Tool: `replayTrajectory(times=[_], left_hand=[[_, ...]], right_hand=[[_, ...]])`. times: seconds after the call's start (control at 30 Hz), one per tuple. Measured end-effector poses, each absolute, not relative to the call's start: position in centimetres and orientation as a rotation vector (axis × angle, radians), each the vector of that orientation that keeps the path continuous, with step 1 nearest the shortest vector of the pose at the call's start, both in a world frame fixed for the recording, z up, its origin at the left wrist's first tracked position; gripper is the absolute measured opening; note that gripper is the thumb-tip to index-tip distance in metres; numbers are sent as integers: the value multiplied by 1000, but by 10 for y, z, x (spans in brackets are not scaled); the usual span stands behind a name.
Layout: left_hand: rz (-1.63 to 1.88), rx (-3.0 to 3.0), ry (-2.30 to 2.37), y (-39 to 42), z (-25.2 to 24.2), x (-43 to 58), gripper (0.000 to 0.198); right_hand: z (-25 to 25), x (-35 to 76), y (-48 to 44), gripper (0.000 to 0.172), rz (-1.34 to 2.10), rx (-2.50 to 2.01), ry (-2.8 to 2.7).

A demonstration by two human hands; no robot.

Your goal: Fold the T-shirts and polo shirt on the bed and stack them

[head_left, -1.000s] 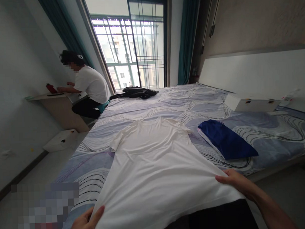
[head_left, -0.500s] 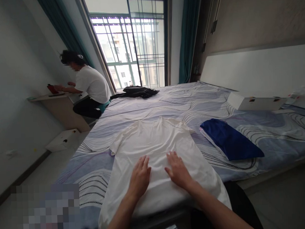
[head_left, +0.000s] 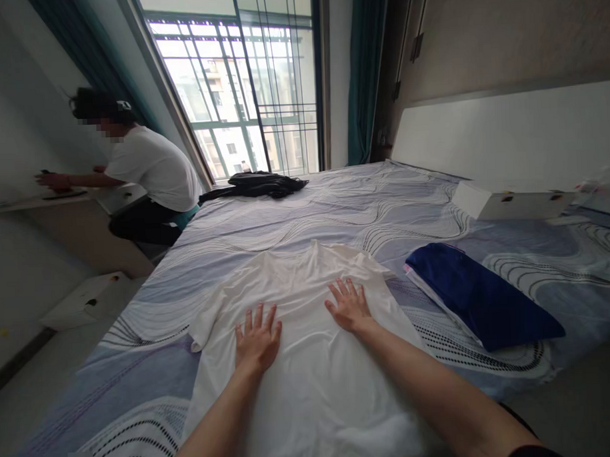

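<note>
A white T-shirt (head_left: 309,361) lies spread out on the bed, its collar end pointing away from me. My left hand (head_left: 259,341) rests flat on the left part of its chest, fingers spread. On the right part of the chest lies my right hand (head_left: 348,305), palm down with its fingers apart. Small wrinkles run through the cloth around both hands. The short sleeves reach out to either side. To the right of the shirt sits a folded dark blue garment (head_left: 480,292) with a paler layer under it.
The bed (head_left: 329,214) has a patterned grey-blue sheet. A black garment (head_left: 263,184) lies at its far edge. White boxes stand by the headboard (head_left: 527,204) and on the floor (head_left: 87,303). At a desk (head_left: 69,230) on the left sits a person (head_left: 147,167) in white.
Both my hands have slid forward and apart over the T-shirt, and their fingers are now spread wider. The view has shifted closer and a little to the right.
</note>
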State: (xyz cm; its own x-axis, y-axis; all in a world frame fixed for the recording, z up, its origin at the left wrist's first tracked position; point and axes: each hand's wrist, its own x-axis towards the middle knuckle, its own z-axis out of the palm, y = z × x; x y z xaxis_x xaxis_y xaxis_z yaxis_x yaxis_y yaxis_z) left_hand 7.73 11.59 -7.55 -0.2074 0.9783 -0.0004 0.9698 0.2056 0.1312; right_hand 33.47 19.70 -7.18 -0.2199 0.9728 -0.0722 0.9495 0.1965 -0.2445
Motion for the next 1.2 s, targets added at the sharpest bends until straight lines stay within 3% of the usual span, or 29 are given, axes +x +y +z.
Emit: replayTrajectory(times=[0.57, 0.7, 0.77, 0.9, 1.03, 1.1, 1.2], left_hand=[[39, 1940, 2382, 251, -78, 7, 64], [30, 1966, 2387, 259, -79, 3, 64], [33, 1974, 2390, 261, -79, 3, 64], [45, 1993, 2389, 264, -80, 3, 64], [65, 1985, 2395, 265, -81, 2, 63], [63, 1981, 2397, 265, -81, 1, 63], [59, 1984, 2390, 264, -81, 1, 63]], right_hand=[[-87, 364, 380, 64, 255, -2127, -2173], [-78, 379, 418, 64, 169, -2277, -1897], [-69, 389, 437, 56, 180, -2313, -1855], [-46, 404, 469, 21, 268, -2159, -2076], [-31, 423, 482, 6, 304, -2141, -2129], [-29, 438, 478, 10, 370, -2211, -2095], [-26, 467, 458, 35, 555, -2282, -2026]])
